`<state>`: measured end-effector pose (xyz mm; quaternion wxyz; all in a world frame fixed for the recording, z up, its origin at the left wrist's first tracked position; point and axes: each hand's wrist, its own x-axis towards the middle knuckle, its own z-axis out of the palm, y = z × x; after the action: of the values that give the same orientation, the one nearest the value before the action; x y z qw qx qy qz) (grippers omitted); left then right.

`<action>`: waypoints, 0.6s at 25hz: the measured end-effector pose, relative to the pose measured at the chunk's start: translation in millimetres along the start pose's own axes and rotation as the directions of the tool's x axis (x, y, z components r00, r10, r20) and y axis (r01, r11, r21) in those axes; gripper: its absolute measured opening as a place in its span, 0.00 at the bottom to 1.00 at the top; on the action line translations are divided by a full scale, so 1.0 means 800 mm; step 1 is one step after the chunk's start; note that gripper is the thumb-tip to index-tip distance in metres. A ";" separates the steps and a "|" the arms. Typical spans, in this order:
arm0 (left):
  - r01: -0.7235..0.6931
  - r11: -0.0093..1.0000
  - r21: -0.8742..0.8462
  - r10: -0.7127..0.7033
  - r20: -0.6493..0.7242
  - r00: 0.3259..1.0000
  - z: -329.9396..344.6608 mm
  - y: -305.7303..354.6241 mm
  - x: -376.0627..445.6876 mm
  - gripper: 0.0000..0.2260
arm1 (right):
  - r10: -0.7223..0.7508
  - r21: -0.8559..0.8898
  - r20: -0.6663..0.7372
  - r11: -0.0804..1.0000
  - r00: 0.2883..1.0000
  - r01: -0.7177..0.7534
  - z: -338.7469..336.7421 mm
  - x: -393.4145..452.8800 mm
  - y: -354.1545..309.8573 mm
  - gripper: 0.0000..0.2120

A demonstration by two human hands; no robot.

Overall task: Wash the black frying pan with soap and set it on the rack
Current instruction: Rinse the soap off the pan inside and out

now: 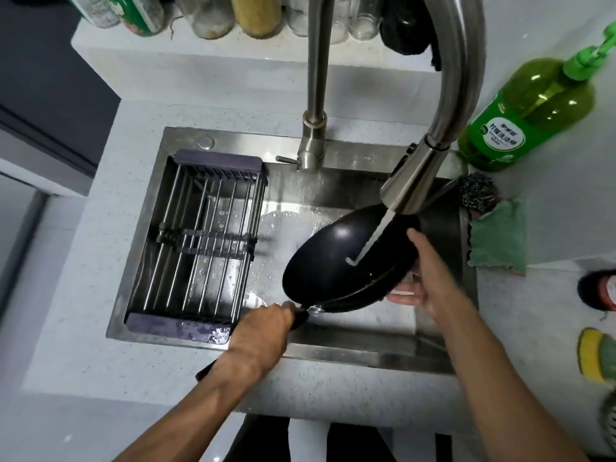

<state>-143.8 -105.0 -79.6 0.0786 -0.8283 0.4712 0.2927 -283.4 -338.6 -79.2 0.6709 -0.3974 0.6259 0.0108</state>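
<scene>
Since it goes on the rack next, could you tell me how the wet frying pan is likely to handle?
Probably rigid. The frying pan is wet under running water, so likely slippery. The left hand grips its handle while the right hand steadies the rim, suggesting lopsided weight.

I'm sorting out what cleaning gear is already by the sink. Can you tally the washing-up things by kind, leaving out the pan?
Soap bottle: 1
Steel scourer: 1
Green cloth: 1
Yellow-green sponge: 1
Drying rack: 1
Total: 5
</scene>
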 end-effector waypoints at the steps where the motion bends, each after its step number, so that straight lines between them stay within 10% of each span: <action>1: 0.004 1.000 0.028 -0.004 -0.012 1.000 0.004 -0.001 0.001 0.13 | 0.036 -0.017 -0.020 0.999 0.999 -0.037 -0.005 -0.001 0.002 0.22; 10: 0.343 0.851 -0.399 -0.260 0.248 0.933 0.025 -0.004 0.024 0.13 | 0.053 0.239 -0.110 0.971 0.992 -0.026 -0.023 -0.021 0.080 0.10; 13: 0.307 0.866 -0.395 -0.291 0.101 0.951 0.020 0.011 0.020 0.11 | -0.069 -0.019 -0.276 0.998 0.959 0.067 -0.027 -0.013 0.068 0.09; 15: 0.282 0.885 -0.371 -0.288 0.041 0.957 0.014 0.016 0.008 0.10 | -0.364 -0.571 -0.373 0.815 0.854 0.098 -0.029 -0.008 0.071 0.24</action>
<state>-156.6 -111.7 -90.5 -0.0416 -0.8904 0.2809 0.3558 -333.1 -309.8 -101.0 0.3598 -0.6332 0.6852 0.0041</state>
